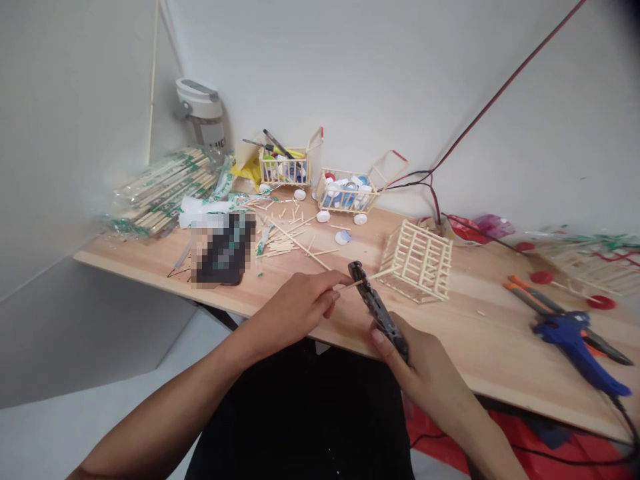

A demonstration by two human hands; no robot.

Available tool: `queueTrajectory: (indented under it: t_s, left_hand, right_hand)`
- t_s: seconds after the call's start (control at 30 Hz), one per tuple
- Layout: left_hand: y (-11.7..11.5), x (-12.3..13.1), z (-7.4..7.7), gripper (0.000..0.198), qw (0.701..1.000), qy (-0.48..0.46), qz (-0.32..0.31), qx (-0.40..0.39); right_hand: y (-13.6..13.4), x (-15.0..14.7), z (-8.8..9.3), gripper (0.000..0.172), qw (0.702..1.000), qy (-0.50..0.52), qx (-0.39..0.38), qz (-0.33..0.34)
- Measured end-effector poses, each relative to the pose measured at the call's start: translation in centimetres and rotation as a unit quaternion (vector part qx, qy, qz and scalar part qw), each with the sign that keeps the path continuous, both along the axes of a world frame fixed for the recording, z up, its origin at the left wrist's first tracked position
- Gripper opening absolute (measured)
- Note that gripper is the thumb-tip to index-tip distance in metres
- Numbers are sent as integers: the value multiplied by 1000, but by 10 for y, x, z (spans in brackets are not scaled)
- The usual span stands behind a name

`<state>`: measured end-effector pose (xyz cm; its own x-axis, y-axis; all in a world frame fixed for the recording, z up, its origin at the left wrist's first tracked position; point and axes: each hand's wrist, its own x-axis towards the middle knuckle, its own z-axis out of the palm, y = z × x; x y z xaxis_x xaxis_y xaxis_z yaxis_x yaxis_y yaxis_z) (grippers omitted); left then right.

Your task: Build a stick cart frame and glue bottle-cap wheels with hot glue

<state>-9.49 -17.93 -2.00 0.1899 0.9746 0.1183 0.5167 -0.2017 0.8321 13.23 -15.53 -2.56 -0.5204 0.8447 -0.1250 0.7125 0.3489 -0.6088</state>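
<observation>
Near the table's front edge, my left hand [305,303] pinches a thin wooden stick [353,285] between thumb and fingers. My right hand [415,357] is wrapped round a dark pliers-like cutting tool [377,310], its head pointing up and to the left. The stick crosses the tool's head and sticks out on the far side, towards a small wooden-stick frame [420,260]. Whether the jaws grip the stick, I cannot tell. Short cut sticks [287,247] lie scattered beyond my left hand.
Two small stick carts, one with pens [285,167] and one with bottle caps [347,193], stand at the back. A blue glue gun [565,333] lies right, beside orange-handled pliers [530,293]. Bagged sticks [165,193] and a blurred dark phone-like object [227,250] are left.
</observation>
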Motion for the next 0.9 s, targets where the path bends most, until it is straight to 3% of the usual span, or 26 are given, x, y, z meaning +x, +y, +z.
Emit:
queueTrajectory:
  t_s: [0.43,0.67,0.9]
  left_hand:
    - [-2,3,5,41,1000,26,11,-12]
    - [-5,5,2,41,997,49,62,0]
    - [-7,1,-1,42,996,34,74,22]
  right_hand:
    - [0,0,-2,39,1000,0,5,3]
    - [-1,-5,-3,38,1000,0,12,8]
    - [2,-12,-3,40,1000,19,6,12]
